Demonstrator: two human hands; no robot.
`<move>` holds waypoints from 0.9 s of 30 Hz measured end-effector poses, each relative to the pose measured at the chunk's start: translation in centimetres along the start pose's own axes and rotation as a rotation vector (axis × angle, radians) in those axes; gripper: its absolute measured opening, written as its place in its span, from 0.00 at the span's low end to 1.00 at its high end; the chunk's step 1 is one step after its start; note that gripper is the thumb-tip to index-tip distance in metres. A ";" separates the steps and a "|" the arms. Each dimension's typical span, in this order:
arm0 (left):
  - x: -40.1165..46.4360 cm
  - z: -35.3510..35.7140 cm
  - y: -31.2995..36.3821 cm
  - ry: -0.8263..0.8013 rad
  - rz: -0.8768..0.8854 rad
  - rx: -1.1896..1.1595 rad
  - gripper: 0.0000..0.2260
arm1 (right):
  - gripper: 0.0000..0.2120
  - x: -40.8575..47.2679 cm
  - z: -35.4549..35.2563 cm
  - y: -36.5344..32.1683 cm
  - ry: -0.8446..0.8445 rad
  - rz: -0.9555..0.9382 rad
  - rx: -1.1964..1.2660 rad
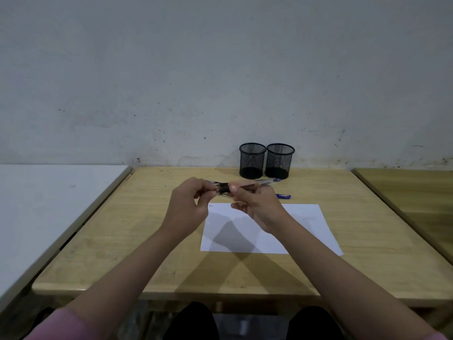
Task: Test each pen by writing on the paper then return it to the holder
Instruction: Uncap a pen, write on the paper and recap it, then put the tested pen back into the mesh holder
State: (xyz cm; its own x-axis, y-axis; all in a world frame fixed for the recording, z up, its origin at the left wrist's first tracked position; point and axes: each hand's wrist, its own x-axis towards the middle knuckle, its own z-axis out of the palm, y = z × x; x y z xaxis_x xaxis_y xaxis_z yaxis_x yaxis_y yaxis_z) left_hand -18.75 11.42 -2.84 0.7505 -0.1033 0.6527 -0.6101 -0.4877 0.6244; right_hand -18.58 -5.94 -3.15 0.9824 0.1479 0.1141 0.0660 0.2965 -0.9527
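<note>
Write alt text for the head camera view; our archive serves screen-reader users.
Above a wooden table, a person's left hand and right hand together grip a pen held level, over a sheet of white paper. Two black mesh holders stand side by side against the wall, and a blue cap lies near the paper.

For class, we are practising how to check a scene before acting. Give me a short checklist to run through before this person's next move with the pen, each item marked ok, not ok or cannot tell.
1. Pen held securely: ok, the left hand and right hand both grip it above the table.
2. Black cap off: cannot tell, the fingers hide the join.
3. Paper within reach and mostly blank: ok, one small mark at its far left corner.
4. Mesh holders upright for the return: ok, the two stand side by side at the wall.
5. Blue cap off the paper: ok, it lies just beyond it.
</note>
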 end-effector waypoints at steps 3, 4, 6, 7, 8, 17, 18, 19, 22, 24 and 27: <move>2.2 0.2 -0.2 0.070 -0.049 0.017 0.05 | 0.13 0.4 0.3 -0.8 0.162 0.175 -0.052; 2.9 0.1 -0.3 0.082 -0.045 0.040 0.05 | 0.14 0.5 0.1 -1.0 0.231 0.139 -0.188; 4.0 -0.1 -0.6 0.045 0.002 0.114 0.04 | 0.14 0.7 -0.4 -1.8 0.345 -0.093 -0.475; 4.5 -0.1 -0.6 0.006 0.038 0.149 0.04 | 0.12 0.9 -0.7 -2.3 0.364 -0.250 -0.597; 4.9 0.0 -0.5 -0.033 0.072 0.174 0.04 | 0.10 1.1 -0.8 -2.8 0.348 -0.379 -0.705; 8.7 2.3 0.9 -0.092 0.241 0.122 0.08 | 0.13 4.5 -2.8 -4.7 0.138 -0.455 -1.024; 9.2 2.7 0.8 -0.075 0.239 0.105 0.12 | 0.15 5.0 -3.2 -4.9 0.146 -0.467 -1.024; 9.7 3.1 0.6 -0.052 0.213 0.089 0.15 | 0.17 5.6 -3.7 -5.3 0.166 -0.472 -1.021; 11.6 4.9 -0.8 -0.034 0.085 0.077 0.19 | 0.29 8.0 -5.7 -7.0 0.258 -0.496 -0.989; 12.7 6.6 -2.3 -0.089 0.022 0.121 0.20 | 0.35 10.0 -7.2 -8.2 0.313 -0.544 -0.940; 14.2 9.7 -4.3 -0.213 -0.088 0.186 0.27 | 0.31 13.3 -8.8 -9.6 0.437 -0.586 -0.854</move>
State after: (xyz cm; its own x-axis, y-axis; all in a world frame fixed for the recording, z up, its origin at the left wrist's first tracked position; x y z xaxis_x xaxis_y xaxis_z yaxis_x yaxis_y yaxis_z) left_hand -3.00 3.63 -0.42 0.8467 -0.2234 0.4829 -0.4982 -0.6516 0.5721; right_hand -4.60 -15.09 5.00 0.7264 -0.1959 0.6587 0.4707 -0.5567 -0.6845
